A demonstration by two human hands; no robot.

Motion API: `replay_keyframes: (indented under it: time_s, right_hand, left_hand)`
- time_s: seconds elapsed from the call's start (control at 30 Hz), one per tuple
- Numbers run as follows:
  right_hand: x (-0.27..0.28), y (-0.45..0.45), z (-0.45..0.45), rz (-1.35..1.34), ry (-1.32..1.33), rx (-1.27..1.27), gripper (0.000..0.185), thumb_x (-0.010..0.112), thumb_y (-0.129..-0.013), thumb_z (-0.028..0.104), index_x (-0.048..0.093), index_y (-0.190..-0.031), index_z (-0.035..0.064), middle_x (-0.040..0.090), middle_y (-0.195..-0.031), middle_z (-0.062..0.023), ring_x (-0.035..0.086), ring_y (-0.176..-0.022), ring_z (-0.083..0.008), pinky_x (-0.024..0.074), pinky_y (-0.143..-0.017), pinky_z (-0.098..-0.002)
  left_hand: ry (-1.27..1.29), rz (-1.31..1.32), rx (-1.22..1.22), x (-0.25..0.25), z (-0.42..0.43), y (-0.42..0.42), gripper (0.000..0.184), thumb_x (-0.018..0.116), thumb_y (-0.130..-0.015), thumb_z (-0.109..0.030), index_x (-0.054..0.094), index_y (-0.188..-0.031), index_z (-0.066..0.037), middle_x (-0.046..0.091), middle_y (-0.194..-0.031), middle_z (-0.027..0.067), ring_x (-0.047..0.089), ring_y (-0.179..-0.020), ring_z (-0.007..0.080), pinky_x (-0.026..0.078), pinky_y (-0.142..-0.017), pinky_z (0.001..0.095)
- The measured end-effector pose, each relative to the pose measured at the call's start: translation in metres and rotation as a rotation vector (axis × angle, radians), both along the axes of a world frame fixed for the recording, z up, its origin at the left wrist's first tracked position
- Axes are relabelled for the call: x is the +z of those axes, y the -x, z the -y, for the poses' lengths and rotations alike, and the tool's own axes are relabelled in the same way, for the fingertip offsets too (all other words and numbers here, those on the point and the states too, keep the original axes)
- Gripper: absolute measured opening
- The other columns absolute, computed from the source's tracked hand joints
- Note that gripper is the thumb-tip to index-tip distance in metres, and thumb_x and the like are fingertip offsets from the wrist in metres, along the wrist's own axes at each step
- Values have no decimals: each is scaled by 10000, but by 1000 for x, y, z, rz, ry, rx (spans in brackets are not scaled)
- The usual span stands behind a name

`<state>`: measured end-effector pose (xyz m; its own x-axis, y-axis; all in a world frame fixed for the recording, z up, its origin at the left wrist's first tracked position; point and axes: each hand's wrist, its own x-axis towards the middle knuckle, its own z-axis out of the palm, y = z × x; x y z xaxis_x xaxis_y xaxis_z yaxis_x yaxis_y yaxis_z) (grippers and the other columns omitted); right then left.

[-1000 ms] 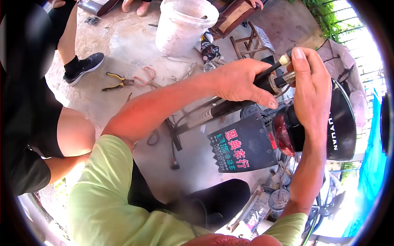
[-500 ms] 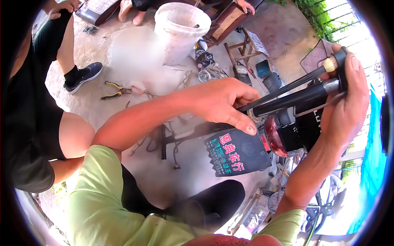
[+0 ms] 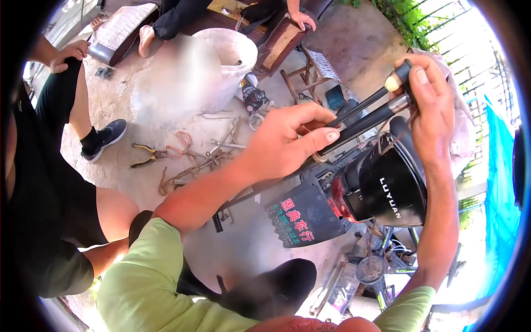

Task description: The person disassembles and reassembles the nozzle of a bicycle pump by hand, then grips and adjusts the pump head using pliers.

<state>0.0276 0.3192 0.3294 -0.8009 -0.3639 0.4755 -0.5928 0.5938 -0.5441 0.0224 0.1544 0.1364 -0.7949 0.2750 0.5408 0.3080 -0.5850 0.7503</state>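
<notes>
My left hand is closed around the lower left end of a black tube, thumb on top. A thinner black rod runs alongside it. My right hand grips the other end, where a dark end piece joins tube and rod near a pale cream bit and a silver collar. Behind and below them is a black scooter rear lettered LUYUAN. Its red tail light and a dark mudflap with red and green characters show below my left hand. My fingers hide the tube's left end.
Pliers with yellow-black handles, red-handled pliers and loose metal tools lie on the concrete. A white bucket and a small wooden stool stand beyond. A person in black is at left; another person's hand rests at the top.
The view has shifted. The tube and both hands now sit higher relative to the scooter rear, exposing its LUYUAN lettering. Both hands keep their grip.
</notes>
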Motion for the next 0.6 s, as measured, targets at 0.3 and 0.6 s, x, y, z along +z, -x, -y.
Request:
replay_keyframes:
  time_s: [0.3, 0.6]
  right_hand:
    - [-13, 6, -2, 145, -19, -177, 339, 565, -1034, 309, 601, -1109, -19, 680, -962, -55, 590, -895, -100, 476, -843, -266]
    - [-14, 9, -5, 167, 22, -273, 317, 513, -1061, 295, 589, -1097, -11, 639, -934, -55, 573, -882, -103, 459, -834, -257]
  left_hand:
    - [-79, 24, 210, 59, -32, 34, 316, 846, -832, -77, 628, -1057, -34, 647, -875, -22, 533, -701, 12, 452, -603, 199]
    - [-193, -310, 520, 57, -61, 63, 241, 857, -780, -63, 663, -918, -27, 605, -800, 39, 570, -620, 136, 453, -551, 285]
